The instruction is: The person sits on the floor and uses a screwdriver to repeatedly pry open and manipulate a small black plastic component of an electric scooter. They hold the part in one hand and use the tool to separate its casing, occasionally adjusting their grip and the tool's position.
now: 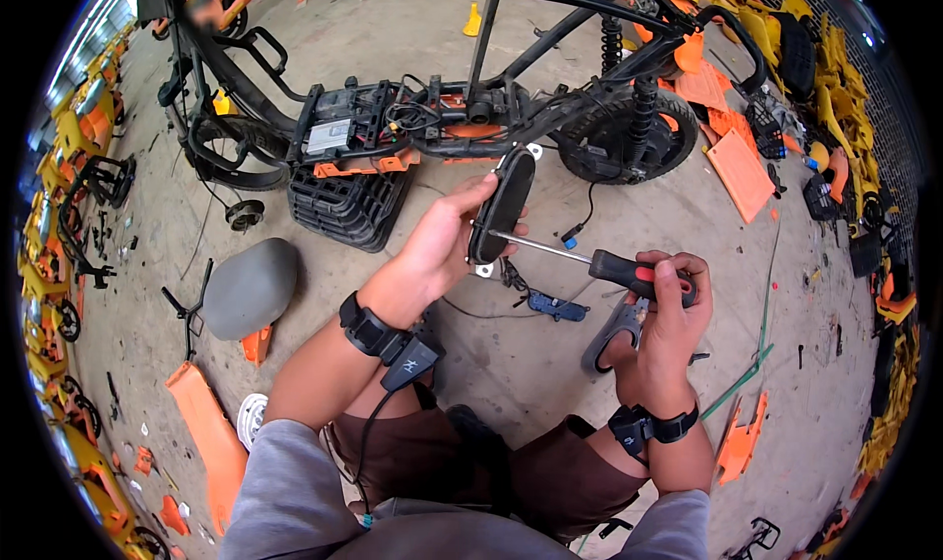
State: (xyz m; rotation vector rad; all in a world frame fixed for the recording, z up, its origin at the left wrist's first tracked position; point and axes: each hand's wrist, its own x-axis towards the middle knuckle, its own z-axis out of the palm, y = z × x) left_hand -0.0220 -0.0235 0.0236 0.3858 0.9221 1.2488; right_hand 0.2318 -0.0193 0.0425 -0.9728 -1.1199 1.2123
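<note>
My left hand [447,231] is closed around a flat, black oval part [507,201] with pale metal tabs at its two ends; I cannot tell its exact kind. In my right hand [678,309] is a screwdriver [629,273] with a black and red handle. Its shaft points left, and the tip meets the lower part of the oval piece's face. Beyond both hands stands a stripped scooter frame [422,118] with its wheels on. A small dark blue part [558,307] with a cable lies on the floor below the screwdriver.
A grey scooter seat [250,287] and a long orange panel [208,442] lie to the left. A black ribbed box [346,206] sits against the frame. Orange panels [742,177] and yellow body parts [835,98] pile up at the right. Thin green strapping [751,373] crosses the floor.
</note>
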